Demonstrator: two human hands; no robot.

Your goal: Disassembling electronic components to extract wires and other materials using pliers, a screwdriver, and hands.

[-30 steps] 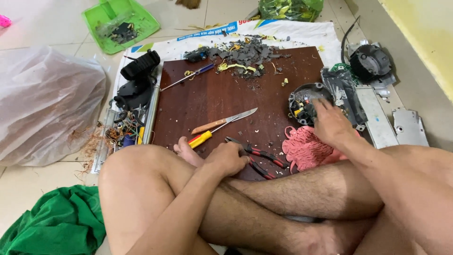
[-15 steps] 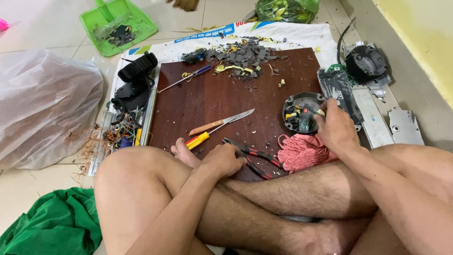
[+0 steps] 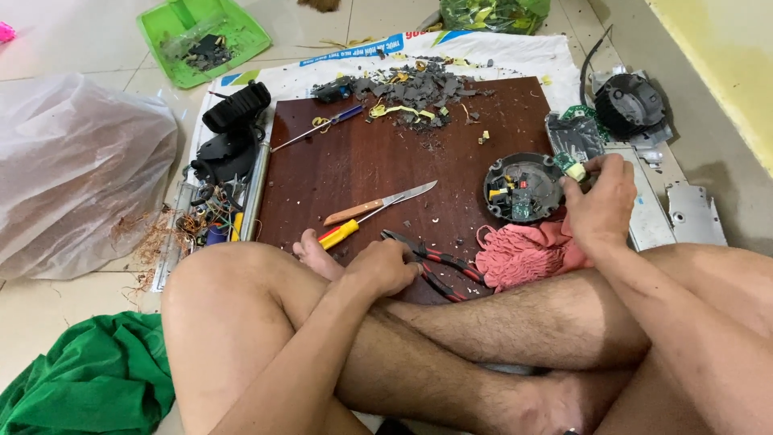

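A: Dark red-brown wood, that's the square work board (image 3: 378, 161) under both hands, and the right hand (image 3: 600, 205) is curled round the far edge of a round black plastic housing with coloured electronic parts inside (image 3: 522, 189), fingertips pinching a small green and cream component (image 3: 573, 167) at its rim

B: And the left hand (image 3: 386, 266)?

A: Closed loosely, knuckles up, resting on the near edge of the board right at the jaws end of the pliers with red and black handles (image 3: 435, 266); whether it truly grips them I cannot tell

B: What lies between the hands?

A: A crumpled pink cloth (image 3: 523, 254), just below the right hand and touching the pliers' handles

B: Beyond the left hand?

A: A knife with a wooden handle and steel blade (image 3: 378, 204), lying aslant, and just beside it a yellow and red handled screwdriver (image 3: 342, 234). Further out, a blue-handled screwdriver (image 3: 318, 129) and a heap of grey plastic scraps with yellow wire bits (image 3: 419, 89)

B: Off the board?

A: Well left of the left hand, a clear plastic bag (image 3: 72, 173), black plastic casings (image 3: 233, 129), a tangle of coloured wires (image 3: 205, 217). Past the right hand, a black round motor part (image 3: 632, 105) and a green circuit board (image 3: 576, 133). A green cloth (image 3: 88, 379) sits by the left knee
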